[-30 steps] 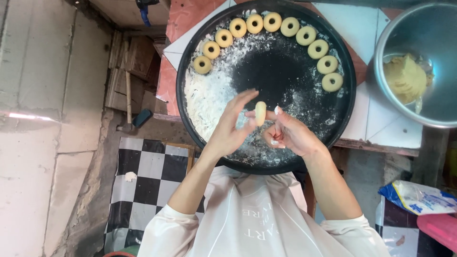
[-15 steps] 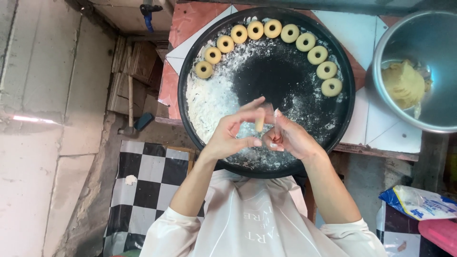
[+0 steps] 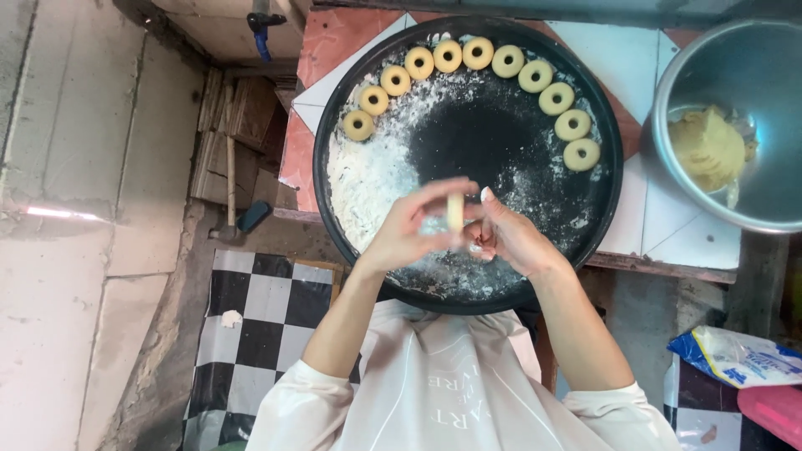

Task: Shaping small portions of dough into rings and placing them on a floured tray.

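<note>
Both hands meet over the near part of the floured black tray [image 3: 334, 117]. The left hand [image 3: 409, 234] and right hand [image 3: 510, 238] pinch a short dough roll [image 3: 455, 213] between their fingertips, its long axis pointing away from the person. 8 dough rings [image 3: 478, 53] line the far rim.

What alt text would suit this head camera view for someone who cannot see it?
Seen from above, a left hand and right hand hold a small dough piece over a round black floured tray edged with dough rings. A metal bowl of dough sits at the right.
</note>
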